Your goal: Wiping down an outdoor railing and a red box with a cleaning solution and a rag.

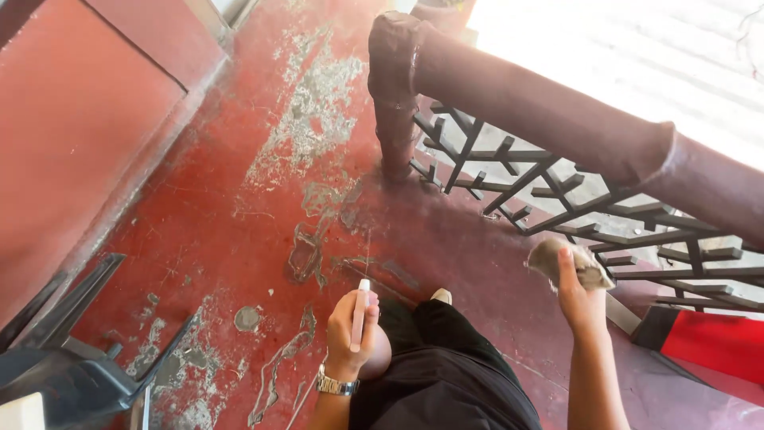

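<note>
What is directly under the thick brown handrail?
Under the handrail is a dark metal grille of angular bars, standing on the worn red floor. The right hand presses a crumpled cloth against it. The bars behind the cloth are hidden.

Head-worn view, steeply down, close

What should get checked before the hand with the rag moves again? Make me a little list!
1. Crumpled grey-brown rag gripped in right hand: ok.
2. Rag reaching the dark painted metal lattice railing: ok, right against it.
3. Slim pale pink stick-shaped object held in left hand: ok.
4. What that stick is: cannot tell.
5. Worn red concrete floor sound: not ok, paint flaking.
6. Railing clean: cannot tell.
</note>
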